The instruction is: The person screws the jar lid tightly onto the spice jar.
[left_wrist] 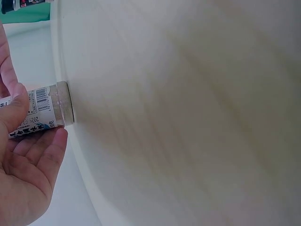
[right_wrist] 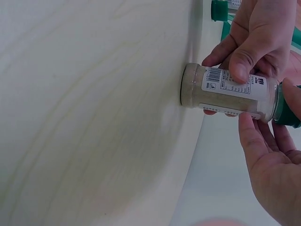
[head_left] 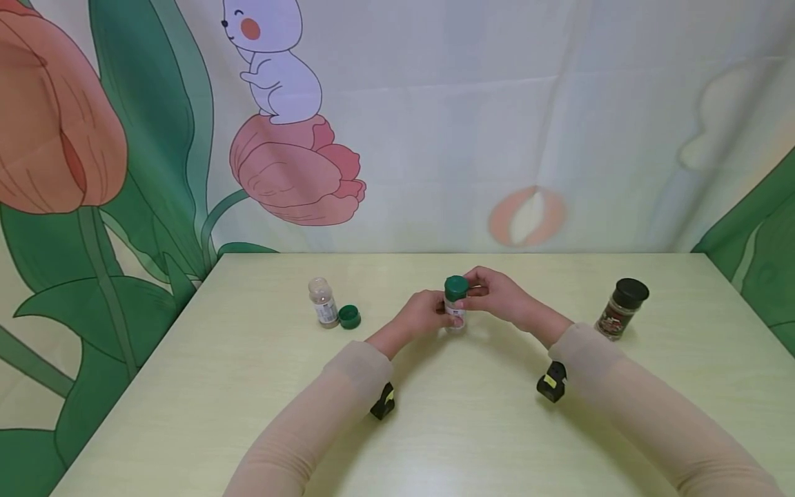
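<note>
A clear spice jar (right_wrist: 192, 87) with a white barcode label and pale powder inside stands upright on the table, topped by a green cap (head_left: 456, 288). My left hand (head_left: 424, 314) grips the jar's body, its thumb pressed on the label in both wrist views. At the cap, my right hand (head_left: 497, 297) pinches the green rim between thumb and fingers. The head view does not show the far side of the jar. In the left wrist view the cap is out of frame.
Left of the hands stands an uncapped clear bottle (head_left: 323, 309) with a white label, and a loose green cap (head_left: 350, 317) lies beside it. A black-capped jar (head_left: 615, 317) with a dark label stands on the right, near the right sleeve. Behind the table (head_left: 472, 428) hangs a printed curtain (head_left: 422, 152).
</note>
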Tool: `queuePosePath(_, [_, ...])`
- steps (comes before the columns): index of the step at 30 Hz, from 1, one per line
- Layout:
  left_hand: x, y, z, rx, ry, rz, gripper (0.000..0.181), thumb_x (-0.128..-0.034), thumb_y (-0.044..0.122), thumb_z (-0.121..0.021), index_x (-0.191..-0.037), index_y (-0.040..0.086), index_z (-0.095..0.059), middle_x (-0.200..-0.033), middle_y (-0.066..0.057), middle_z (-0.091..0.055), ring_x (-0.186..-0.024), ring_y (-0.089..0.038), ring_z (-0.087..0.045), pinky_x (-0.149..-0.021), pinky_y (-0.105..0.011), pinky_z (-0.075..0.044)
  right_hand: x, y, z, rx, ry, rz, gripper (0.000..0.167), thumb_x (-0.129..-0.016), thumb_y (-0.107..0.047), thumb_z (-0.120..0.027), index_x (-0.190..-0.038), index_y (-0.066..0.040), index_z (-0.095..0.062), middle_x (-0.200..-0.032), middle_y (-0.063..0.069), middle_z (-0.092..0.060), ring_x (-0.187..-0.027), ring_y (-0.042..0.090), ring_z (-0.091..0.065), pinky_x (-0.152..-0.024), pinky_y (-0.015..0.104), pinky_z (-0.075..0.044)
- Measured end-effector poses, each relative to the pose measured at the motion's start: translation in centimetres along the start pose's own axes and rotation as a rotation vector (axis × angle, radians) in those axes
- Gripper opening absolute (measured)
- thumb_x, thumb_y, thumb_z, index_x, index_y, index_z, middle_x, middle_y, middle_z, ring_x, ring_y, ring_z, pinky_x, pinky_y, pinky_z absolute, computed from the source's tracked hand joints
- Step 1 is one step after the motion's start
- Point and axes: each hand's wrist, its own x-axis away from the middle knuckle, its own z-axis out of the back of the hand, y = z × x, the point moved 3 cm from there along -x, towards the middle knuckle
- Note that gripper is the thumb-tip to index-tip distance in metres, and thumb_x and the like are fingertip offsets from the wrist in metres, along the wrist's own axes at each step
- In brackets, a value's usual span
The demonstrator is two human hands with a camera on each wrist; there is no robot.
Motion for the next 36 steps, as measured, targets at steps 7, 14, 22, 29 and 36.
queuePosePath(7, [-0.04, -0.14, 0.0, -0.009, 0.002, -0.007, 0.024, -0.0949, 0.017, -0.074, -0.111, 0.0, -0.071, -0.113, -0.015, -0.077, -0.098, -0.017, -0.066, -0.1, -0.035, -0.053, 0.06, -0.12, -0.14, 0.006, 0.024, -0.018, 0.035, -0.098, -0.01, -0.069, -0.125, 0.004, -0.052, -0.14, 0.026, -0.058, -0.135, 0.041, -0.057, -0.113, 0.051, -0.047])
queuePosePath(14, [-0.07, -0.2, -0.03, -0.001, -0.003, 0.0, 0.024, -0.095, 0.018, -0.074, -0.112, 0.001, -0.071, -0.113, -0.014, -0.077, -0.097, -0.016, -0.064, -0.102, -0.036, -0.052, -0.04, -0.03, -0.25, 0.022, 0.044, -0.014, 0.035, -0.096, -0.011, -0.07, -0.123, 0.003, -0.052, -0.138, 0.026, -0.059, -0.135, 0.041, -0.057, -0.112, 0.051, -0.047])
queuePosePath(22, [-0.05, -0.18, -0.03, -0.013, -0.002, -0.018, 0.024, -0.095, 0.018, -0.074, -0.112, 0.0, -0.071, -0.113, -0.015, -0.077, -0.099, -0.018, -0.067, -0.099, -0.035, -0.053, -0.25, 0.29, -0.33, 0.051, 0.064, -0.006, 0.037, -0.095, -0.013, -0.073, -0.122, 0.002, -0.053, -0.131, 0.024, -0.061, -0.132, 0.042, -0.058, -0.112, 0.052, -0.046])
queuePosePath(29, [0.06, -0.13, 0.01, -0.01, 0.003, -0.035, 0.022, -0.0951, 0.017, -0.073, -0.11, 0.001, -0.071, -0.111, -0.015, -0.078, -0.099, -0.018, -0.068, -0.096, -0.031, -0.052, -0.24, 0.33, -0.37, 0.041, 0.074, 0.007, 0.037, -0.094, -0.012, -0.074, -0.121, 0.004, -0.052, -0.127, 0.022, -0.061, -0.128, 0.04, -0.059, -0.111, 0.05, -0.048])
queuePosePath(36, [0.05, -0.11, 0.05, -0.008, 0.005, -0.028, 0.024, -0.0944, 0.019, -0.075, -0.11, 0.001, -0.071, -0.111, -0.015, -0.078, -0.096, -0.017, -0.067, -0.095, -0.031, -0.052, -0.19, -0.06, -0.17, 0.045, 0.005, -0.003, 0.052, -0.096, -0.012, -0.072, -0.137, 0.005, -0.045, -0.137, 0.025, -0.057, -0.134, 0.042, -0.054, -0.113, 0.052, -0.046])
